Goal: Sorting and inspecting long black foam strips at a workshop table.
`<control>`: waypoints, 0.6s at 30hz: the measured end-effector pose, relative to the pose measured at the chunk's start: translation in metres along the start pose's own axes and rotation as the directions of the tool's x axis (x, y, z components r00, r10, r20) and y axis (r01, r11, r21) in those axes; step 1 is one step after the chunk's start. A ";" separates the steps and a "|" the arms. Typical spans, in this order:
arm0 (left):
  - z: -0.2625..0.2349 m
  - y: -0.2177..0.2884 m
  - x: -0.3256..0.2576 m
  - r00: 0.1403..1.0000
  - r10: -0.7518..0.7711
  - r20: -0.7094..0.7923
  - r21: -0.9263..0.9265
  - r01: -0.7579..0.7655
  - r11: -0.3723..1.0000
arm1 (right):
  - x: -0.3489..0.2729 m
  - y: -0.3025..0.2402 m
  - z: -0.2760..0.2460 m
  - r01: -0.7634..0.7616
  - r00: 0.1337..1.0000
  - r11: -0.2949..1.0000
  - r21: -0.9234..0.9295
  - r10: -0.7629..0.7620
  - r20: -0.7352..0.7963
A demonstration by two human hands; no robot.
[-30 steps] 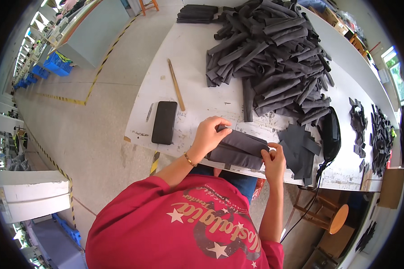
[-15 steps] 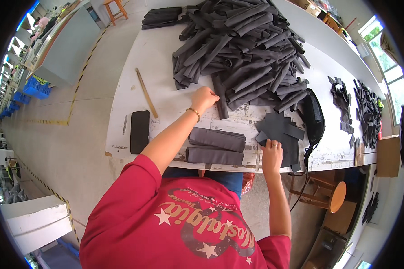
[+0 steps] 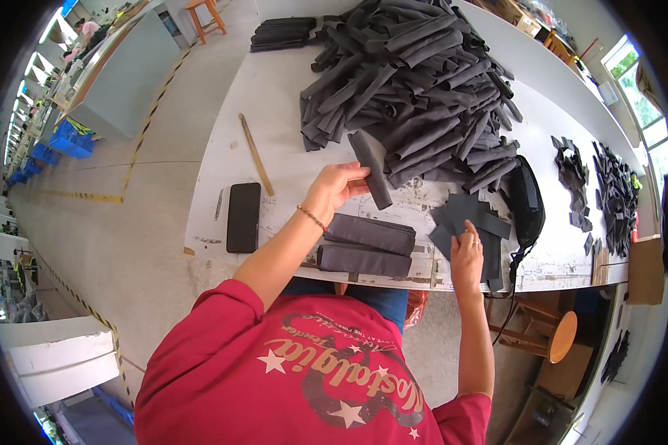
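My left hand (image 3: 341,185) is closed on a dark grey folded fabric strip (image 3: 371,167), its fingers at the strip's left edge. The strip is tilted, at the near edge of a big heap of similar strips (image 3: 416,81). Below that hand, two short stacks of folded strips (image 3: 367,259) lie side by side near the table's front edge. My right hand (image 3: 467,256) is over the near part of some overlapping flat dark rectangular pieces (image 3: 467,211). Its index finger is stretched out and the other fingers are bent; nothing shows in it.
A black phone (image 3: 243,219) and a thin wooden stick (image 3: 256,154) lie left on the white table (image 3: 289,96). A black pouch (image 3: 525,200) with a strap is at the right. A neat strip stack (image 3: 282,33) sits far left; more dark pieces (image 3: 616,193) lie far right.
My left hand has drawn the strip slightly off the heap and turned it, gripping its edge. My right hand has lifted its index finger over the flat pieces. The whole view has shifted a little.
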State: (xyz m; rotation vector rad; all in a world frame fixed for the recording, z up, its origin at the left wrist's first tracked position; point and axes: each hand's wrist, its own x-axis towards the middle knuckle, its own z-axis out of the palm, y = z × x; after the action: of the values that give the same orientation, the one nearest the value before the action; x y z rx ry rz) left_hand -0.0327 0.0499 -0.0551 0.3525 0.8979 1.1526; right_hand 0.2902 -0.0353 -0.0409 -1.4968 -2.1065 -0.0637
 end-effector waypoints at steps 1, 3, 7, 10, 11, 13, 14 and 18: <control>0.002 -0.001 -0.002 1.000 0.002 0.002 0.002 -0.002 1.000 | 0.003 -0.002 -0.002 -0.105 0.994 0.990 0.091 0.103 0.024; 0.014 0.000 -0.011 0.993 -0.106 0.046 -0.103 0.110 0.989 | 0.008 -0.006 -0.007 -0.228 0.971 0.948 0.221 0.205 0.125; 0.022 -0.003 -0.020 0.974 -0.165 0.157 -0.241 0.200 0.950 | 0.023 -0.043 -0.018 -0.197 0.964 0.926 0.322 0.123 0.236; 0.027 -0.004 -0.025 0.990 -0.096 0.106 -0.198 0.116 0.973 | 0.021 -0.072 -0.029 -0.243 0.939 0.884 0.399 0.110 0.326; 0.030 -0.003 -0.028 0.991 -0.047 0.126 -0.123 0.063 0.990 | 0.020 -0.078 -0.032 -0.260 0.931 0.861 0.437 0.104 0.349; 0.038 -0.005 -0.036 0.996 -0.011 0.090 -0.106 0.020 0.994 | 0.019 -0.087 -0.031 -0.261 0.935 0.854 0.450 0.106 0.340; 0.042 -0.005 -0.039 0.998 0.010 0.061 -0.067 -0.006 0.998 | 0.019 -0.091 -0.031 -0.202 0.959 0.856 0.475 0.075 0.273; 0.043 -0.008 -0.040 0.998 0.040 0.041 -0.027 -0.038 0.999 | 0.024 -0.101 -0.035 -0.077 0.992 0.867 0.492 0.019 0.121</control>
State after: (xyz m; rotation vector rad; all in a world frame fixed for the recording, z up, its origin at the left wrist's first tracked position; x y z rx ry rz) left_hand 0.0011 0.0193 -0.0168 0.3722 0.8423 1.1880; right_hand 0.2092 -0.0649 0.0271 -1.2533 -1.9637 0.5562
